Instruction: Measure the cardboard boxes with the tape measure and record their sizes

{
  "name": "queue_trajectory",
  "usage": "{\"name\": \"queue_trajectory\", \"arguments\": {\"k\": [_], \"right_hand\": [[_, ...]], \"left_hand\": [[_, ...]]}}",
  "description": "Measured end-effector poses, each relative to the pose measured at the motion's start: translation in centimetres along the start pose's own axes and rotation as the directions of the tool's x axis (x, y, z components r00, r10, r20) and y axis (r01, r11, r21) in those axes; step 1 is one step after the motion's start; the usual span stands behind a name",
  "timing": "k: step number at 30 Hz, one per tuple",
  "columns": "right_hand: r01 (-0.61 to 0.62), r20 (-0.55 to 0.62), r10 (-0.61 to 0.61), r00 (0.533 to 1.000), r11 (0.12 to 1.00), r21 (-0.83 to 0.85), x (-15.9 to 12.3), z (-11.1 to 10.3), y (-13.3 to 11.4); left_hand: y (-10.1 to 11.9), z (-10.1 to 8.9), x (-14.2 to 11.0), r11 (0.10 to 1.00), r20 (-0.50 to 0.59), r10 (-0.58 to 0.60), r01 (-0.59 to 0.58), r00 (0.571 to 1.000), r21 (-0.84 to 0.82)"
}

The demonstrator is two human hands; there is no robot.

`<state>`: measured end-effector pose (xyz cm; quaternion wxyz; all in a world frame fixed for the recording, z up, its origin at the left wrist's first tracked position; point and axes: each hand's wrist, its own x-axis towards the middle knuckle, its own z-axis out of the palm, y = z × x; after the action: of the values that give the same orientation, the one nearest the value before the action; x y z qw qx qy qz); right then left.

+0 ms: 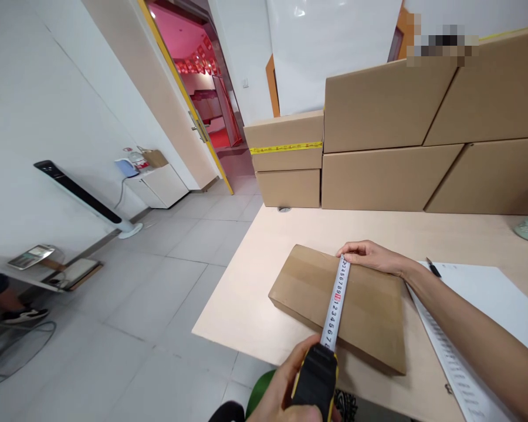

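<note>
The fingers of my left hand (287, 382) are closed round the black-and-yellow tape measure case (317, 372), its thin white numbered blade (339, 282) running from them to my right hand (372, 257). There my thumb and fingers are narrow, steadying the blade's tip at the far edge of the flat brown cardboard box (374, 310). The box lies between my hands on the pale wooden table (242, 281); I judge it stiff, fairly light, hardly slippery, with dentable corners, best gripped by its two short sides
</note>
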<state>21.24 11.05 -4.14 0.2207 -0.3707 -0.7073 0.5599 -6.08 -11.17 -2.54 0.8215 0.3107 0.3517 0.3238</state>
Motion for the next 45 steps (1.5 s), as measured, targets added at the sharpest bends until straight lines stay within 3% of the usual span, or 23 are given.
{"name": "queue_trajectory", "arguments": {"k": [6, 12, 15, 20, 33, 45], "right_hand": [[0.033, -0.047, -0.035, 0.998, 0.999, -0.032, 0.0, 0.3, 0.3], [-0.013, -0.043, 0.016, 0.999, 0.998, 0.062, -0.1, 0.3, 0.7], [-0.068, -0.035, 0.072, 0.997, 0.991, 0.112, -0.1, 0.3, 0.9], [-0.14, -0.029, 0.149, 0.988, 0.966, 0.218, -0.2, 0.6, 0.7], [-0.05, -0.052, 0.072, 0.996, 0.943, 0.33, 0.3, 0.7, 2.1], [-0.007, -0.039, 0.023, 0.999, 0.934, 0.356, 0.5, 0.7, 2.8]], "left_hand": [[-0.4, 0.0, -1.1, 0.997, -0.018, -0.004, 0.003, 1.0, -0.071], [-0.9, 0.1, 0.2, 0.989, 0.096, 0.072, -0.059, 0.993, -0.132], [-1.3, -0.3, 0.3, 0.995, 0.122, 0.067, -0.057, 0.99, -0.079], [-1.9, -0.6, 0.6, 0.993, 0.07, 0.075, -0.08, 0.995, 0.084], [-1.1, -0.4, 0.1, 0.99, 0.023, 0.139, -0.14, 0.99, 0.022], [-1.2, -0.8, 0.1, 0.998, 0.003, 0.069, -0.069, 0.998, 0.003]]}}
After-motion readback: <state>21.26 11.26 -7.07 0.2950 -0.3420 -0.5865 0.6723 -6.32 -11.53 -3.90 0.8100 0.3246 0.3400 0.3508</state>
